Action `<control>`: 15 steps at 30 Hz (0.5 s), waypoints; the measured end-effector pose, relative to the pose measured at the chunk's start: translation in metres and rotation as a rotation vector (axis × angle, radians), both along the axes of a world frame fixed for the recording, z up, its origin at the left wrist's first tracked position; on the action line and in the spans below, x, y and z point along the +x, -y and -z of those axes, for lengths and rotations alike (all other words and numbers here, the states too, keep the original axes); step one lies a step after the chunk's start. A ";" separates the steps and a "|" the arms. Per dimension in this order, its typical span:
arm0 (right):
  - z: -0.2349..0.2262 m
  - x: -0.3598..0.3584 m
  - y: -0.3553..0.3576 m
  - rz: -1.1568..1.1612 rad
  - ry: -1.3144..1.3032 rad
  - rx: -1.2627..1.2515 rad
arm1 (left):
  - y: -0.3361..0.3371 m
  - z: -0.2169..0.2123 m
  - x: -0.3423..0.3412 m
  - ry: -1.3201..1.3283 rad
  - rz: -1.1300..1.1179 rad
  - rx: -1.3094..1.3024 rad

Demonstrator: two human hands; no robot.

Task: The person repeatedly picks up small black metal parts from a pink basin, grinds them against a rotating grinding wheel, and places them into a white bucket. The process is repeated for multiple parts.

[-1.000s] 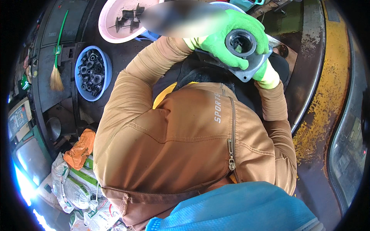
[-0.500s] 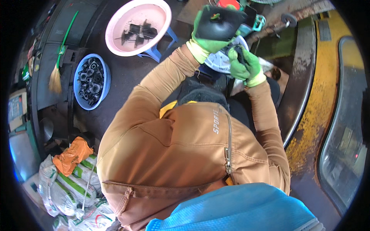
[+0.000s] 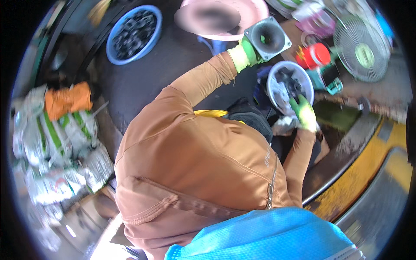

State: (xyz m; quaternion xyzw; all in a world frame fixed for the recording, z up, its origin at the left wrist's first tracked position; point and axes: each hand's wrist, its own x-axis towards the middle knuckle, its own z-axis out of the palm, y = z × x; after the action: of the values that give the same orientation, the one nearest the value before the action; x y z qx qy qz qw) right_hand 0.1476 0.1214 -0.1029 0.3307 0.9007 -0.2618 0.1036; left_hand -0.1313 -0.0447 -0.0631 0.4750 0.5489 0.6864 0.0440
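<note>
My left hand point(image 3: 250, 53), in a green glove with a pale yellow cuff, is closed on a black horn point(image 3: 268, 39) with a square flange. The horn's wide round mouth faces up, and small holes show at the flange corners. Most of the fingers are hidden behind it. At the right, my right hand point(image 3: 303, 112), gloved alike, reaches over the near rim of a whitish-blue basket point(image 3: 271, 89). Its fingers are apart, touching or just above black pieces point(image 3: 291, 83) lying inside. Slight blur hides the exact contact.
A pink basin point(image 3: 255, 11) on a blue stool point(image 3: 213, 45) stands beyond my left hand. Farther left is a blue tub point(image 3: 159, 32) of black parts. A red container point(image 3: 320, 55) and a fan point(image 3: 363, 50) are at the far right. Sacks point(image 3: 56, 138) lie at the left.
The view has swung, shifting the surroundings. My left hand has turned the horn so its mouth faces up. My right hand has moved away from it, down to the basket, and its fingers have spread.
</note>
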 end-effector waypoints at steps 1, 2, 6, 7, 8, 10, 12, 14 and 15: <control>-0.003 0.004 0.003 -0.032 -0.057 0.097 | 0.021 0.016 -0.014 -0.150 -0.182 -0.116; -0.007 0.007 0.001 -0.089 -0.029 0.040 | 0.047 0.036 -0.030 -0.189 -0.236 -0.231; -0.004 0.014 -0.001 0.081 0.099 -0.063 | 0.169 0.144 -0.052 0.389 -0.154 -0.555; -0.003 0.015 -0.002 0.076 0.087 -0.019 | 0.215 0.168 -0.047 0.111 -0.422 -1.042; -0.001 0.014 -0.001 0.069 0.133 -0.074 | 0.242 0.188 -0.051 0.219 -0.464 -1.219; 0.000 0.014 0.000 0.075 0.181 -0.075 | 0.283 0.220 -0.053 0.282 -0.584 -1.515; -0.005 0.016 0.001 0.084 0.162 -0.104 | 0.309 0.237 -0.074 0.287 -0.754 -1.587; -0.013 0.018 0.002 0.113 0.138 -0.157 | 0.329 0.239 -0.114 0.311 -1.060 -1.263; -0.017 0.020 0.003 0.127 0.127 -0.184 | 0.337 0.237 -0.140 0.287 -1.256 -0.968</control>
State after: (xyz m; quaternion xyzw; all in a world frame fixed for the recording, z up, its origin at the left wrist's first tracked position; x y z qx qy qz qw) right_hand 0.1679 0.1186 -0.0861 0.3922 0.8418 -0.3279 0.1733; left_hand -0.2714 -0.3816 -0.3003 -0.0872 0.9390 0.3231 -0.0790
